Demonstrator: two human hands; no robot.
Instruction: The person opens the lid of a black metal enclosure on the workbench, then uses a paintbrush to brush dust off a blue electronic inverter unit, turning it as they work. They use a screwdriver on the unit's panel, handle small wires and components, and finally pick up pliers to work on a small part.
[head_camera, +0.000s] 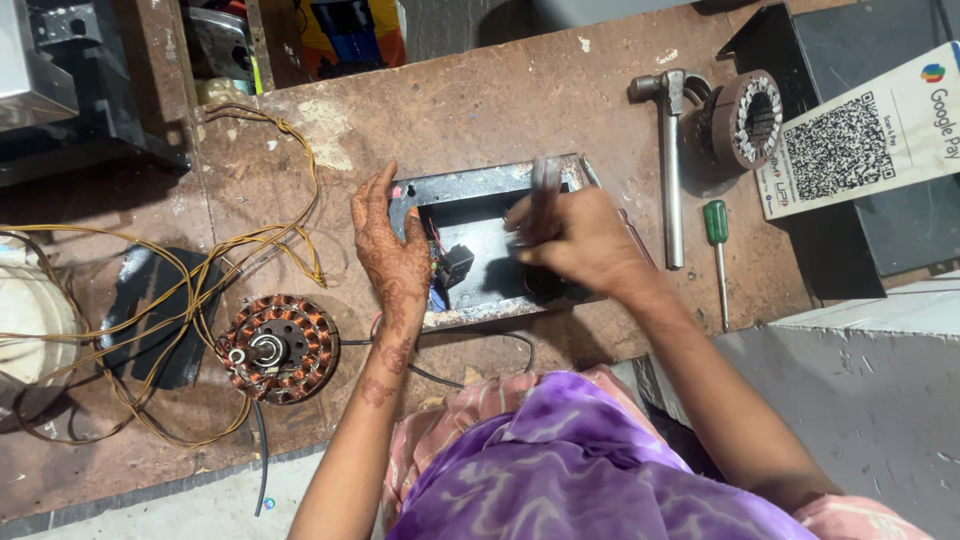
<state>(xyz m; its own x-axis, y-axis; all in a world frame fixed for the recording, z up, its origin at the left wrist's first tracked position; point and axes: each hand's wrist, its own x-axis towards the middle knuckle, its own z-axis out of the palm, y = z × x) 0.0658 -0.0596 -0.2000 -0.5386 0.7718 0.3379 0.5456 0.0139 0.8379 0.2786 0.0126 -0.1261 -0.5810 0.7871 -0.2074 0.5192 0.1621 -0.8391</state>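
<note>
Left hand (395, 262): fingers straight and held together, pointing away from the body; palm pressed flat against the left wall of the black metal box (480, 250), gripping nothing.
Right hand (578, 243): closed around a slim grey tool (545, 190) that is blurred, its kind not clear; the hand sits over the right half of the box.
Black metal box: open-topped, shallow, lying in the middle of the brown table (480, 100) just in front of the person; small dark parts and coloured wires (445, 265) show inside, close to the left hand.
Copper-wound motor stator (277, 347): flat on the table to the left of the left forearm; yellow wires (200, 270) loop away from it.
Hammer (670, 150): right of the box, handle pointing toward the person; a green-handled screwdriver (718, 255) lies just beside it; a round wound core (745, 120) sits beyond it.
Far right: a white card with a square code (860, 135) on a dark case.
</note>
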